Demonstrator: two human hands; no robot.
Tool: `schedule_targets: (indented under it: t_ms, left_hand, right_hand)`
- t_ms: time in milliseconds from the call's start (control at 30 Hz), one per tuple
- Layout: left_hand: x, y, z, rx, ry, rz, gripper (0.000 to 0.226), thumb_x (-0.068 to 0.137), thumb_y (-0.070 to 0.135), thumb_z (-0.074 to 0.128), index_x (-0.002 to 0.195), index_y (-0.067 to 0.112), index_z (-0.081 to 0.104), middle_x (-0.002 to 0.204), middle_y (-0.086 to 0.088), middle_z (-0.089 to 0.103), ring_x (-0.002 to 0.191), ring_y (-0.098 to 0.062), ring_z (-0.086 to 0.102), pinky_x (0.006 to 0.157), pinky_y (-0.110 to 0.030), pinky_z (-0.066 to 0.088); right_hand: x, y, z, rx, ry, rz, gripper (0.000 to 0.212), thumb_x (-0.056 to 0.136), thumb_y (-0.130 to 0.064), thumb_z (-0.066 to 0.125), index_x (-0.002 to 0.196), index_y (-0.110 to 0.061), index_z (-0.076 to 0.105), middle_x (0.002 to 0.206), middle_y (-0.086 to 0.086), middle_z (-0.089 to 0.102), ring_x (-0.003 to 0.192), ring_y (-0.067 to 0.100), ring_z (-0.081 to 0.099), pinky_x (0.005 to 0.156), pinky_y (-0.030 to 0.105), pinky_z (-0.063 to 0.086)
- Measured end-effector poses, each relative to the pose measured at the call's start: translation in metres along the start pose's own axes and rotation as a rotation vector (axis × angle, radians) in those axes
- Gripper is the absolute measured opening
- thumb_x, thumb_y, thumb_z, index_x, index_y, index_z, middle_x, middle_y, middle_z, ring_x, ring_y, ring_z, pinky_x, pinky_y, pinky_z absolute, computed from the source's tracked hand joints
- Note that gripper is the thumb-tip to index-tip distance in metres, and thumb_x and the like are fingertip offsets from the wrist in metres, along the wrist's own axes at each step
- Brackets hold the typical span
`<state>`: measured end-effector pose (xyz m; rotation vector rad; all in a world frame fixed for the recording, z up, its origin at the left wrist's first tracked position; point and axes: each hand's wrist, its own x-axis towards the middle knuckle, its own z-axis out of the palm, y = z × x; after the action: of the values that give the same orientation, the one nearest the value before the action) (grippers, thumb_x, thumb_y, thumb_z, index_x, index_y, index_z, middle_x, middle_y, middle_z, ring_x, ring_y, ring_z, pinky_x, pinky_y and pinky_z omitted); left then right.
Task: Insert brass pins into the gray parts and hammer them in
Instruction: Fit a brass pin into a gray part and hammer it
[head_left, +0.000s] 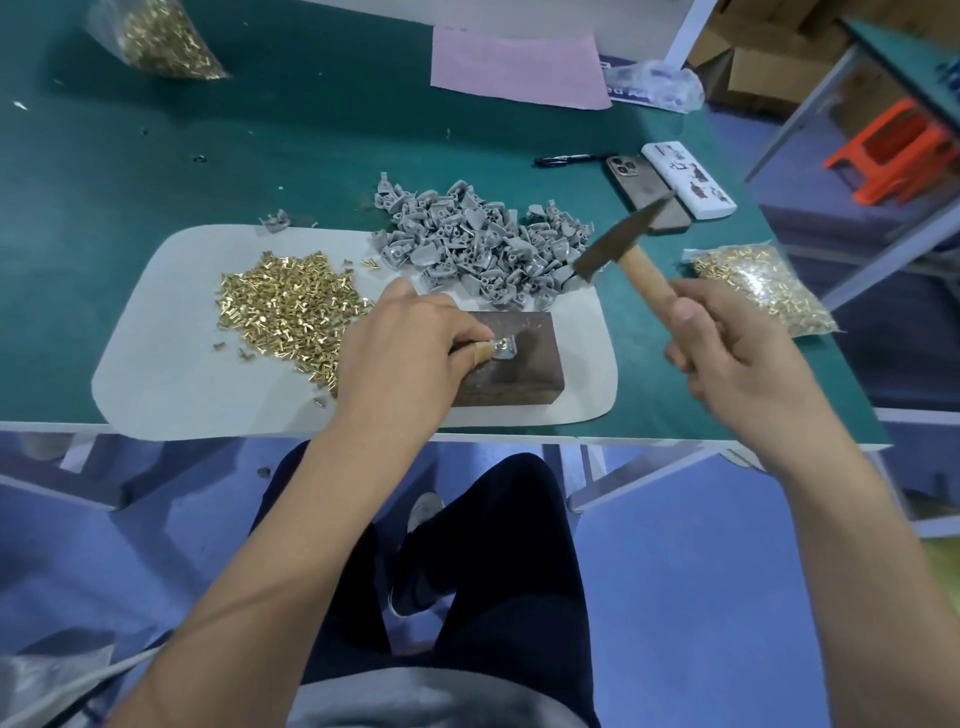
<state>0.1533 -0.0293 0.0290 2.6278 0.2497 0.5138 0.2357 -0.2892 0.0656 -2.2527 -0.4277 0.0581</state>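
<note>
My left hand (410, 348) pinches a small gray part (505, 349) with a brass pin in it, held down on a dark wooden block (524, 374). My right hand (727, 343) grips the wooden handle of a hammer (618, 244), whose dark metal head is raised above and to the right of the block. A loose pile of brass pins (291, 306) lies on the white mat (171, 358) left of my left hand. A heap of gray parts (478, 239) sits behind the block.
Two plastic bags of brass pins lie on the green table, one at far left (161, 39), one at right (763, 286). A phone (644, 189), a white box (688, 179), a pen (566, 159) and pink paper (519, 67) sit behind. The table edge runs just below the mat.
</note>
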Motion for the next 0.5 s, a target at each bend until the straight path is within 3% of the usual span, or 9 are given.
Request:
schedule_targets:
  t_ms: [100, 267, 400, 500]
  left_hand:
    - [0.001, -0.001, 0.000, 0.029, -0.002, 0.009, 0.015, 0.085, 0.047, 0.074, 0.099, 0.042, 0.077, 0.087, 0.016, 0.070, 0.091, -0.014, 0.046, 0.060, -0.030, 0.029]
    - [0.001, -0.001, 0.001, 0.017, -0.001, 0.028, 0.014, 0.086, 0.048, 0.073, 0.098, 0.042, 0.077, 0.084, 0.014, 0.069, 0.088, -0.017, 0.046, 0.058, -0.030, 0.036]
    - [0.002, -0.001, 0.000, 0.012, -0.009, 0.022, 0.013, 0.087, 0.048, 0.072, 0.097, 0.041, 0.078, 0.084, 0.013, 0.069, 0.088, -0.017, 0.045, 0.059, -0.031, 0.040]
    - [0.002, -0.001, 0.000, 0.001, -0.005, 0.019, 0.015, 0.085, 0.048, 0.073, 0.097, 0.041, 0.078, 0.082, 0.014, 0.068, 0.085, -0.013, 0.039, 0.059, -0.030, 0.038]
  right_hand:
    - [-0.011, -0.021, 0.009, -0.097, -0.134, -0.123, 0.028, 0.107, -0.049, 0.041, 0.124, -0.046, 0.064, 0.067, -0.008, 0.056, 0.056, 0.006, 0.046, 0.053, 0.018, 0.038]
    - [-0.017, -0.036, 0.012, -0.319, -0.165, -0.125, 0.042, 0.100, -0.066, 0.030, 0.115, -0.048, 0.064, 0.067, -0.003, 0.050, 0.058, 0.014, 0.043, 0.057, 0.035, 0.042]
    - [-0.024, -0.044, 0.016, -0.272, -0.118, -0.143, 0.030, 0.105, -0.059, 0.035, 0.095, -0.051, 0.062, 0.060, 0.001, 0.043, 0.053, 0.015, 0.036, 0.052, 0.034, 0.034]
    - [-0.027, -0.048, 0.019, -0.354, -0.162, -0.095, 0.031, 0.103, -0.058, 0.035, 0.101, -0.048, 0.064, 0.061, 0.004, 0.047, 0.057, 0.025, 0.044, 0.055, 0.038, 0.041]
